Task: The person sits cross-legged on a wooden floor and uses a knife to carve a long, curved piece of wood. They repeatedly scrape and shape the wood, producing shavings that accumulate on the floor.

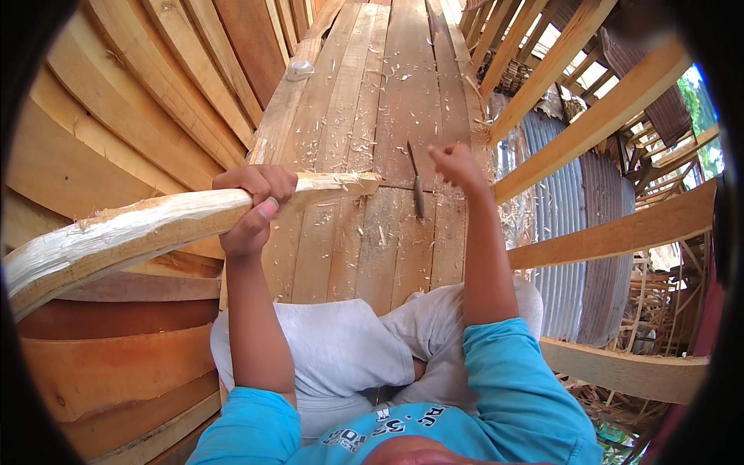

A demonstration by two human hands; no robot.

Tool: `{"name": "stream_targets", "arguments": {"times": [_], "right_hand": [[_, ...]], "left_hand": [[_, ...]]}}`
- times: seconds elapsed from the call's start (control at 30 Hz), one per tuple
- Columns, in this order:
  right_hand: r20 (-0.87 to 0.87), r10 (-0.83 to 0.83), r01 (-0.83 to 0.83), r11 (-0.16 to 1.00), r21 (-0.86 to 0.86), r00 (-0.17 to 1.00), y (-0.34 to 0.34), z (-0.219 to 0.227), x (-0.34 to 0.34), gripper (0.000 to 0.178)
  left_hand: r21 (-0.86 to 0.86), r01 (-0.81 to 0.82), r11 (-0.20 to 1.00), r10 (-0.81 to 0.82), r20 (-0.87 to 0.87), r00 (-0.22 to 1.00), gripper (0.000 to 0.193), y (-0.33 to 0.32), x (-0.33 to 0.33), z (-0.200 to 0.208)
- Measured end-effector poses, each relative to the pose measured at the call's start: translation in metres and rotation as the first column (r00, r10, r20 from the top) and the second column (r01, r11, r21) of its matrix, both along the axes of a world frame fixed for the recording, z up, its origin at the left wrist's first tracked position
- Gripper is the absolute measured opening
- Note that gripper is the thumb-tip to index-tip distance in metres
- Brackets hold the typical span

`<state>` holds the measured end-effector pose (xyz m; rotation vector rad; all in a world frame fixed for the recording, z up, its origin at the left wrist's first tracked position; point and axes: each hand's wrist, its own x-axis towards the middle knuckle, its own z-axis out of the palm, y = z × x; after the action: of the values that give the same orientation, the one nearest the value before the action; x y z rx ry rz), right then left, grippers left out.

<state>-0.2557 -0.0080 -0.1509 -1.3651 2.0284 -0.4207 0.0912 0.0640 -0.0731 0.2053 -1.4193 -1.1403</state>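
A long, pale wooden beam (pixel 155 217), rough and whitish along its upper face, runs in from the left and ends in a splintered, tapered tip. My left hand (pixel 256 203) is closed round it near that end, thumb on the near side. A knife (pixel 418 190) with a dark handle and narrow blade lies on the planks just past the beam's tip, blade pointing away from me. My right hand (pixel 459 167) hovers to the right of the knife, apart from it. Its fingers are loosely bent and separated, with nothing visible in them.
Wood shavings litter the plank floor (pixel 341 101). A small roundish clear object (pixel 300 70) sits at the far left. Planks (pixel 132 101) stack up along the left. On the right, slanting wooden slats (pixel 620 116) stand before corrugated metal sheets (pixel 558 217).
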Motion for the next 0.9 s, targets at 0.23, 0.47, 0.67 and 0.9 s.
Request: {"name": "stream_targets", "arguments": {"times": [0.23,0.47,0.67,0.9], "right_hand": [[-0.494,0.168,-0.195,0.981,-0.002,0.853,0.019,-0.129,0.027,0.057],[-0.079,0.04,-0.037,0.999,0.035,0.996,0.022,-0.11,0.007,0.037],[0.035,-0.078,0.084,0.955,-0.283,0.996,0.061,-0.041,0.026,0.033],[0.278,0.037,0.022,0.978,-0.207,0.96,0.089,-0.05,0.07,0.026]], "left_hand": [[-0.006,0.025,1.0,-0.025,-0.002,1.0,0.019,-0.002,0.004,-0.003],[-0.021,0.059,0.998,-0.059,0.0,0.998,0.021,-0.004,0.003,-0.002],[0.008,0.075,0.997,-0.075,-0.004,0.997,0.019,0.003,0.007,0.003],[0.045,0.082,0.996,-0.084,0.037,0.996,0.02,0.006,0.004,0.01]]}}
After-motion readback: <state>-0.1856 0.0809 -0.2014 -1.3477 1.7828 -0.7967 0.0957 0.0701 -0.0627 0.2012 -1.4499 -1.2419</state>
